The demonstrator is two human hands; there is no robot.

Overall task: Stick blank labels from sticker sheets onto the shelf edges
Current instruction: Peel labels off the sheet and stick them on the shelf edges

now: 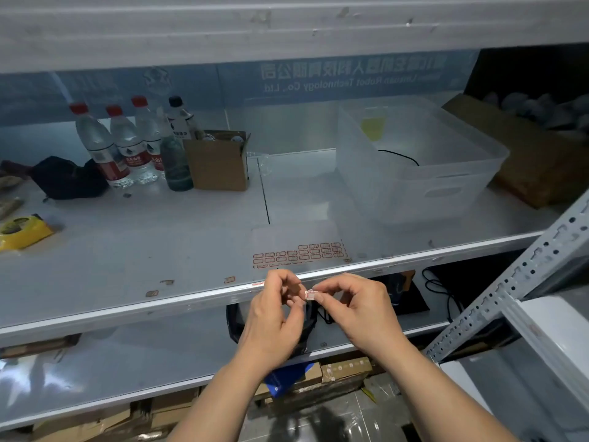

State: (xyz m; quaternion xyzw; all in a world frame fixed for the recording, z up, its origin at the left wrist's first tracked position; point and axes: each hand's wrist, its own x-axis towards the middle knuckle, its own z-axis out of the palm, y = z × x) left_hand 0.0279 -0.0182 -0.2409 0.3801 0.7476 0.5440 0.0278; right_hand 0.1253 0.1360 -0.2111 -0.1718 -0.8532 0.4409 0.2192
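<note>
In the head view we see our left hand and right hand pinching together a small red-bordered white paper label, just below the grey metal shelf edge. At twelve o'clock from it, the glossy sticker sheet lies flat on the scuffed shelf, a translucent plastic bin at two o'clock.
</note>
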